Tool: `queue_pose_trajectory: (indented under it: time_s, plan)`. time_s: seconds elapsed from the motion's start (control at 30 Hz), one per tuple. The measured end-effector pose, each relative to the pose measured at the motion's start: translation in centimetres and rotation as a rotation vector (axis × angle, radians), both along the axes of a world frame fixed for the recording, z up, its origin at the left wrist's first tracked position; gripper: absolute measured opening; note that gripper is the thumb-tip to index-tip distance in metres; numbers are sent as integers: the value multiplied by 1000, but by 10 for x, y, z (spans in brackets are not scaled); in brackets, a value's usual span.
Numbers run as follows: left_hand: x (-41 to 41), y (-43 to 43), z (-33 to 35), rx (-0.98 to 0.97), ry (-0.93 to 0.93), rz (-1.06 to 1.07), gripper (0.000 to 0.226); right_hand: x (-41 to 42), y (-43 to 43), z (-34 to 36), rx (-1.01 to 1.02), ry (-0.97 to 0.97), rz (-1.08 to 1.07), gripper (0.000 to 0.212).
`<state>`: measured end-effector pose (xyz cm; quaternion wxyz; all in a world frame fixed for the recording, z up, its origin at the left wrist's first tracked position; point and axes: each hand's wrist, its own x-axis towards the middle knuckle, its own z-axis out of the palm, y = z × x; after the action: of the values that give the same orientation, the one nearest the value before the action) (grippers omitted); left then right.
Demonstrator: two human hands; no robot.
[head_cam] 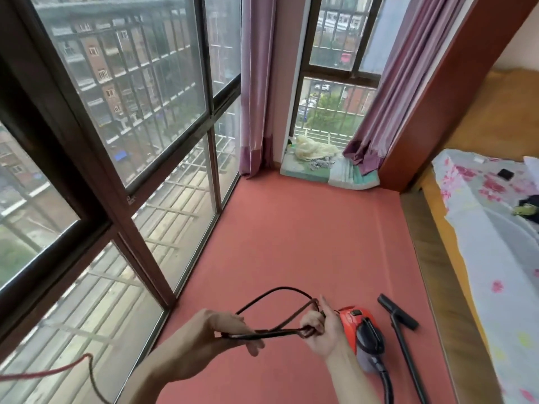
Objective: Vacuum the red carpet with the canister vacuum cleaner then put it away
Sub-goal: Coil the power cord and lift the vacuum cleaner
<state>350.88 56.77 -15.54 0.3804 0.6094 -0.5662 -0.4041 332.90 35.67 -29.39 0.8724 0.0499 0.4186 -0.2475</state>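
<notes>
Down near the bottom edge, both hands are closed on loops of the dark power cord [291,319]. The left hand [217,330] pinches one end of the loops between thumb and fingers, and the right hand [320,333] grips the other end, its forefinger sticking up. More cord trails off to the near left along the window [131,112]. The red vacuum cleaner [360,330] sits on the red carpet [291,234] just right of the right hand, partly hidden by it, with its black hose curling toward the near edge. The black wand and nozzle [401,330] lie flat on the carpet just right of that. Purple curtains [256,83] hang at the far end, above a heap of cloth [315,150] on folded bedding. A bed with a flowered sheet [490,234] borders the carpet on the right.
</notes>
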Motion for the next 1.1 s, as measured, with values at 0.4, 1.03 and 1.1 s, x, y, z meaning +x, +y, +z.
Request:
queue_pose_trajectory:
  time_s: [0.4, 1.03, 1.1]
  plan:
    - [53, -44, -48, -143, 330, 354, 28, 36, -30, 25, -128, 327, -59, 39]
    - [22, -324, -158, 146, 1077, 1161, 25, -28, -181, 62, -422, 573, -90, 19]
    - [-1, -358, -179, 270, 1174, 1125, 18, -46, -196, 64, -503, 645, -113, 21]
